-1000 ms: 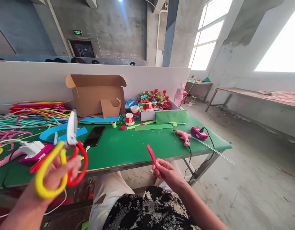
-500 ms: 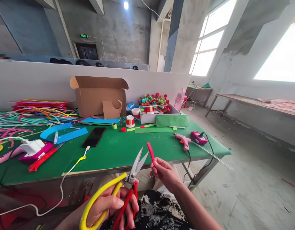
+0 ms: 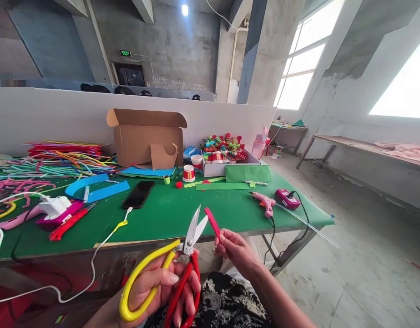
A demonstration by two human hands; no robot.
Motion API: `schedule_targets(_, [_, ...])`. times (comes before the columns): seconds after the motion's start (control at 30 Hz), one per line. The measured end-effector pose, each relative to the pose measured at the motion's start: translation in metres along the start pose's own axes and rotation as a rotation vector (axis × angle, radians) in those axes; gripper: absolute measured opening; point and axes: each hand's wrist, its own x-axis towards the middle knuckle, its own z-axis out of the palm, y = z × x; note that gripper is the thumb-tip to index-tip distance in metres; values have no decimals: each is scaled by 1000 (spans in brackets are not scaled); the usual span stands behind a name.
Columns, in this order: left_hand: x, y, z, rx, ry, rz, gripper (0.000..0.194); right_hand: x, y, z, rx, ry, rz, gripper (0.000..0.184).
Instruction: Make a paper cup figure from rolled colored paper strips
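As the strip (image 3: 211, 220) looks light and bendy, our right hand (image 3: 237, 249) pinches its lower end, our left hand (image 3: 145, 282) gripping scissors (image 3: 188, 246).

Open scissors (image 3: 189, 247), red strip (image 3: 212, 222) upright

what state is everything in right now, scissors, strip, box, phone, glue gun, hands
left hand: closed around the scissors' handles
right hand: pinching the red strip
scissors: blades open
red strip: upper end free, tilted
brown cardboard box: lid open
phone: lying flat, screen dark
pink glue gun: lying on its side on the table
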Motion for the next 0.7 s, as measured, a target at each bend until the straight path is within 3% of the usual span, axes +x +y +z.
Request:
schedule_targets(0.2, [3,0,3,-41,9,-2,59,3,-1,9,35,32,-47,38])
schedule_targets(0.4, [1,1,1,-93,-39,26,50,4,4,11,73,-44,-31,37])
schedule_targets(0.7, [-6,5,2,-14,78,47,53,0,1,4,-50,-34,12,44])
